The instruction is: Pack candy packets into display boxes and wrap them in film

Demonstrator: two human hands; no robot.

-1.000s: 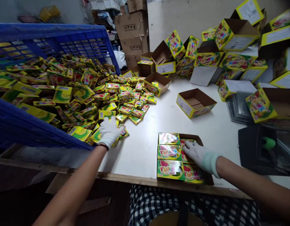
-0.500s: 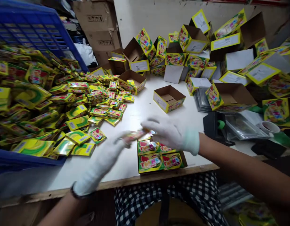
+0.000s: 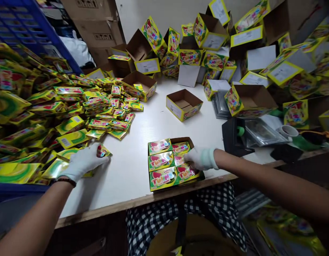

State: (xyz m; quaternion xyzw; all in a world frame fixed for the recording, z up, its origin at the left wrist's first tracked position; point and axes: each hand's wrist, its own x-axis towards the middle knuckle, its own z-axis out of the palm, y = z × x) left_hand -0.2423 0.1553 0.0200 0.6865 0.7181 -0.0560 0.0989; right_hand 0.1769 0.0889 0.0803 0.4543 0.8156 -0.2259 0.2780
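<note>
Your left hand [image 3: 83, 161], in a white glove, lies on a small candy packet [image 3: 103, 151] at the near edge of the big pile of packets [image 3: 60, 110]. The pile spills from the blue crate [image 3: 9, 21] over the left side of the white table [image 3: 127, 170]. Your fingers curl over the packet and press on it, but I cannot tell if they really grasp it or only cover it.

Your right hand [image 3: 199, 159], also gloved, rests on the right column of packets inside the shallow carton [image 3: 171, 163] at the near edge of the table. It seems to hold the rows flat and in line, and it grips nothing that I can see. The packets lie face up and side by side, so they fill the carton evenly.

An empty open carton [image 3: 183, 105] stands near the middle, and many more cartons [image 3: 234, 53] are heaped along the far edge.
</note>
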